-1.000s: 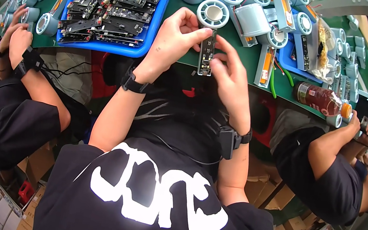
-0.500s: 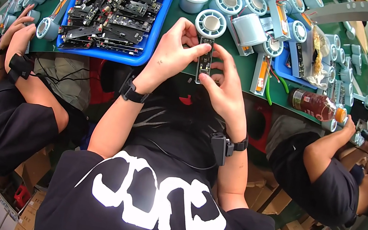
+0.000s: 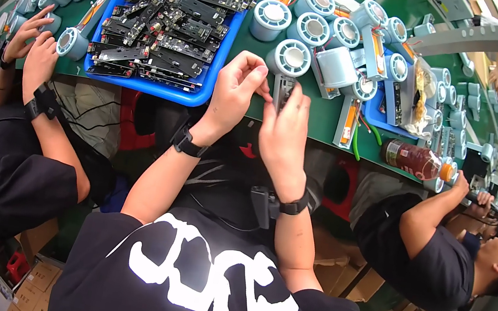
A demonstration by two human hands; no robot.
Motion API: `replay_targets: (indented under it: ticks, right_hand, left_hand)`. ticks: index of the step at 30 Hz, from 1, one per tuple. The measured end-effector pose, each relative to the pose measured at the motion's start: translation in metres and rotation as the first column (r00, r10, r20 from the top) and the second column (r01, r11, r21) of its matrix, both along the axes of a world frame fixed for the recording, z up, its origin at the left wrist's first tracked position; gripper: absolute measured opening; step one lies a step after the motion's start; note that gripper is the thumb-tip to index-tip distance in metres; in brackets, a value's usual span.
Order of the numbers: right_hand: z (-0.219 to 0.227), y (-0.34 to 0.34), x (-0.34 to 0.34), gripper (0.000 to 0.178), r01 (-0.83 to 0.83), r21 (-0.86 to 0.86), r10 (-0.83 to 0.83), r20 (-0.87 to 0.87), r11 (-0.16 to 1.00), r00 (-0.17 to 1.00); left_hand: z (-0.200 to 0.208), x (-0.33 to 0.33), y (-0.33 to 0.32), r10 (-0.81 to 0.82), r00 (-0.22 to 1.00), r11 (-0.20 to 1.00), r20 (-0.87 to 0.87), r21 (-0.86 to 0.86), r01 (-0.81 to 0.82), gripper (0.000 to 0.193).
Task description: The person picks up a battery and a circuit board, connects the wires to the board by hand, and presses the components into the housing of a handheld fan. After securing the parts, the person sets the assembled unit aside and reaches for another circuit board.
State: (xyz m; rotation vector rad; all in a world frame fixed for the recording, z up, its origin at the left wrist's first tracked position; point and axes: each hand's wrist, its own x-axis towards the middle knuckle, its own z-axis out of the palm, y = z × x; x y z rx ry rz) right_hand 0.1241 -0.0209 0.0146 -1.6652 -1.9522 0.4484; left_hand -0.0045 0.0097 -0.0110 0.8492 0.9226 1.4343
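Clock positions are read from the centre of the view. At 11 o'clock on the green desk (image 3: 325,119), a large blue tray (image 3: 211,87) holds a dense, criss-crossed heap of narrow black circuit boards (image 3: 180,34). At 2 o'clock, a smaller blue tray (image 3: 377,118) is partly hidden by pale blue-grey units around it, and its contents are unclear. At 3 o'clock, an orange-capped bottle (image 3: 411,160) contains dark red-brown liquid.

The spoke-capped unit (image 3: 288,57) lies at 12 o'clock, its elongated housing pointing to 6 o'clock. The left grip (image 3: 237,92) is at the housing's 9 o'clock, thumb and fingertips drawn together; whether they pinch anything cannot be told. The right grip (image 3: 285,132), at its 6 o'clock, has fingers laid over the near end; whether it is closed around the housing is hidden.
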Motion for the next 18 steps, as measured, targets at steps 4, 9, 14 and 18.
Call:
replay_targets:
  ticks: [4,9,14,18]
  right_hand:
    - [0.017,0.003,0.026,0.057,-0.123,-0.366,-0.091,-0.515,0.922,0.852]
    - [0.028,-0.002,0.036,0.053,-0.32,-0.328,-0.024,-0.732,0.889,0.681]
    - [0.035,-0.005,0.025,0.056,-0.344,-0.255,0.14,-0.583,0.903,0.8]
    - [0.029,-0.006,0.018,0.055,-0.354,-0.221,0.19,-0.536,0.908,0.823]
  left_hand:
    - [-0.003,-0.008,-0.003,0.022,1.0,1.0,-0.019,0.018,-0.022,0.015]
    - [0.024,0.003,-0.008,-0.012,0.964,0.995,-0.266,-0.101,-0.015,0.025]
    - [0.033,0.015,-0.02,-0.187,0.982,0.962,-0.005,-0.205,0.182,0.043]
    - [0.032,0.013,-0.022,-0.169,0.984,0.973,0.055,-0.148,0.176,0.047]
